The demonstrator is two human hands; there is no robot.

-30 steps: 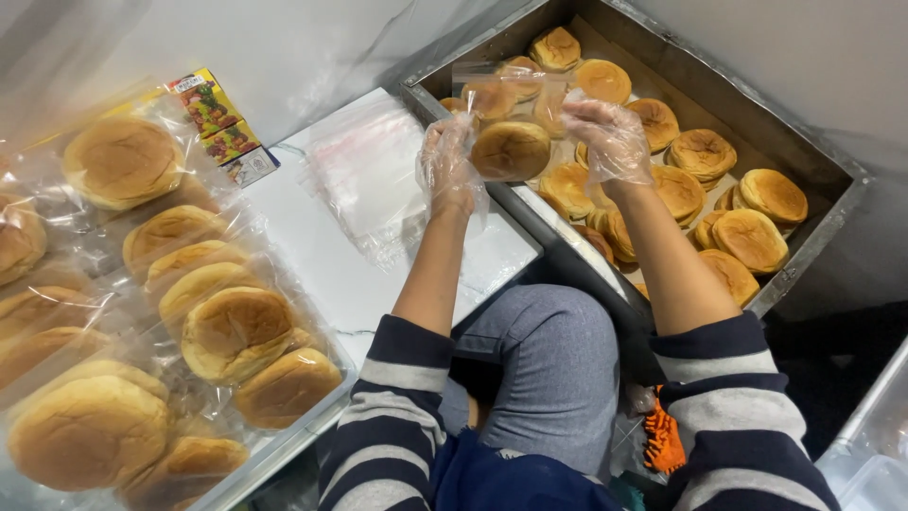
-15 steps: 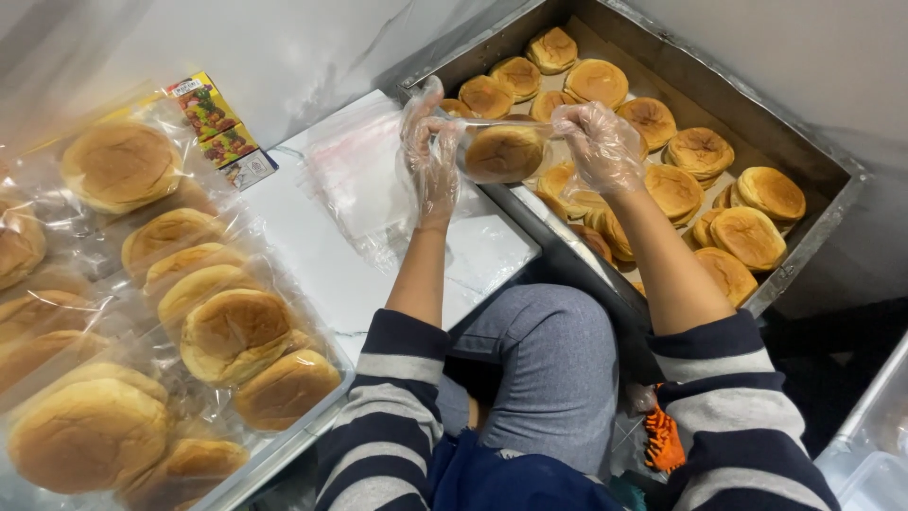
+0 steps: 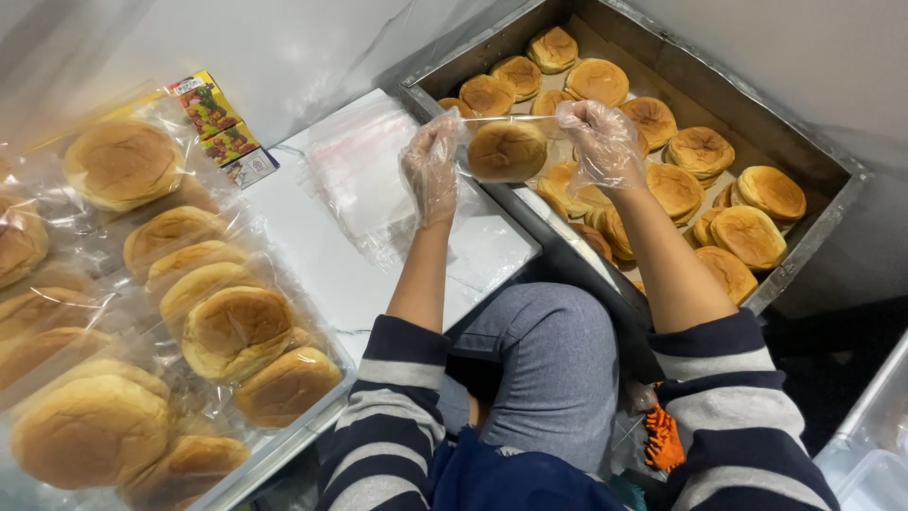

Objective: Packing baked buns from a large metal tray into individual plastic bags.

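Head view: the left hand [image 3: 432, 168] and right hand [image 3: 602, 144], both in thin clear gloves, each pinch a top corner of a clear bag [image 3: 506, 142] stretched between them. One bun [image 3: 507, 151] sits inside the bag, held above the metal tray's [image 3: 804, 251] near edge. Loose buns [image 3: 676, 156] fill the tray at 1 o'clock; bagged buns [image 3: 236, 331] lie at 8 o'clock, spare bags [image 3: 364, 175] at 11 o'clock. Step in hand, as judged: closing the bag mouth. Next move calls for an even seal along the opening.
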